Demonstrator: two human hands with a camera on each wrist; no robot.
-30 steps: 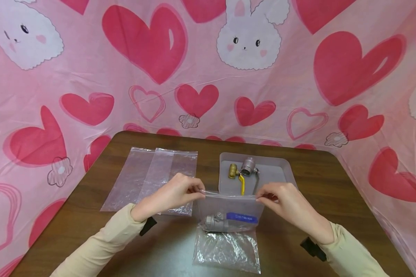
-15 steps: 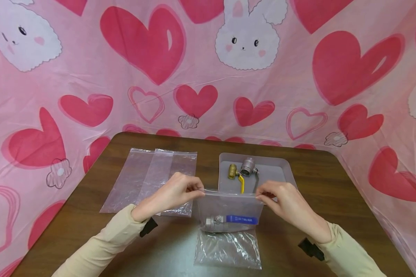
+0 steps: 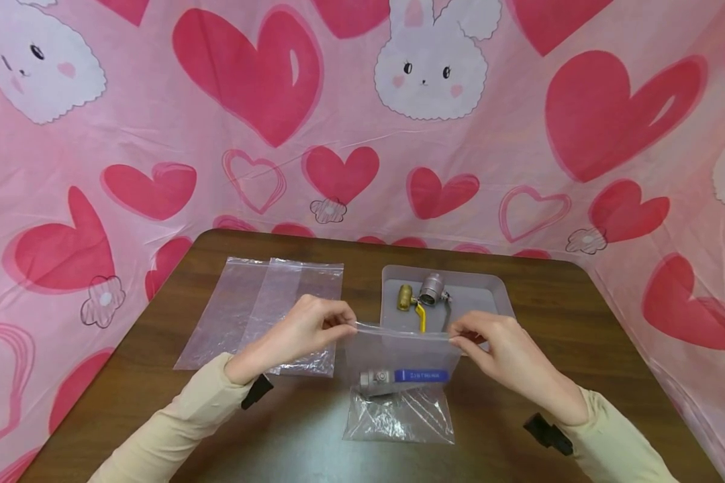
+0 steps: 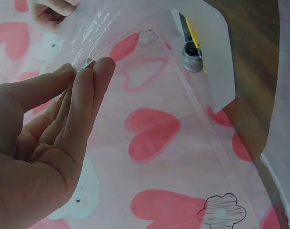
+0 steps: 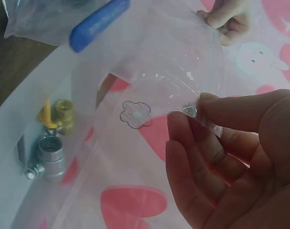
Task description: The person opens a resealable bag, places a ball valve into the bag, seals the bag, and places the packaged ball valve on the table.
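brown table (image 3: 519, 429), heart-print cloth walls (image 3: 157, 121) | L hand (image 3: 305, 330) + R hand (image 3: 500, 345) pinch zip bag (image 3: 401, 352) top corners | tray (image 3: 489, 295) just behind, spare bags (image 3: 266, 308) left

- The left hand (image 4: 45, 143) filled the lower left, thumb and fingertips (image 4: 95, 67) pinching the top edge of a clear plastic bag (image 4: 150, 28).
- The bag's film stretched up and away toward the other hand (image 4: 52, 10), whose fingers pinched it at the top left corner.
- Behind the film lay a pale tray (image 4: 219, 71) on the brown surface (image 4: 259, 52) — in it a silver valve end (image 4: 192, 52) and a yellow lever (image 4: 192, 36).
- A pink cloth with red hearts (image 4: 152, 136) covered the background.
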